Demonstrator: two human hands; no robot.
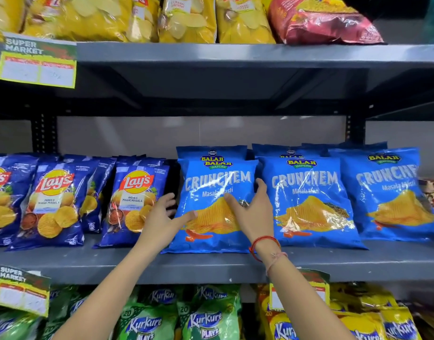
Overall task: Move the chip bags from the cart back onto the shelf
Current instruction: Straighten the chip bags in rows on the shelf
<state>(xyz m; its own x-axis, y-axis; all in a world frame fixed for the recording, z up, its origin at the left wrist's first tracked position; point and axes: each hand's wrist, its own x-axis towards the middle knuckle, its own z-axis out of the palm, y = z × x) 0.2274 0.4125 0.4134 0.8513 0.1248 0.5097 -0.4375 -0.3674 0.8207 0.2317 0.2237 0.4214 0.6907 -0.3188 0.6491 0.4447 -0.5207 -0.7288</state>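
A light blue Crunchem chip bag (211, 182) leans upright on the grey middle shelf (113, 263), in front of another of the same kind. My left hand (162, 217) is at its left edge, thumb on the front, fingers spread beside it. My right hand (252, 209) lies flat on the bag's front right part, fingers spread. Neither hand is closed around the bag. Two more Crunchem bags (309, 202) stand to the right. The cart is out of view.
Dark blue Lay's bags (135, 200) stand to the left on the same shelf. Yellow bags (186, 18) fill the shelf above, green Kurkure bags (203, 317) the one below. Price tags (37, 62) hang from the shelf edges.
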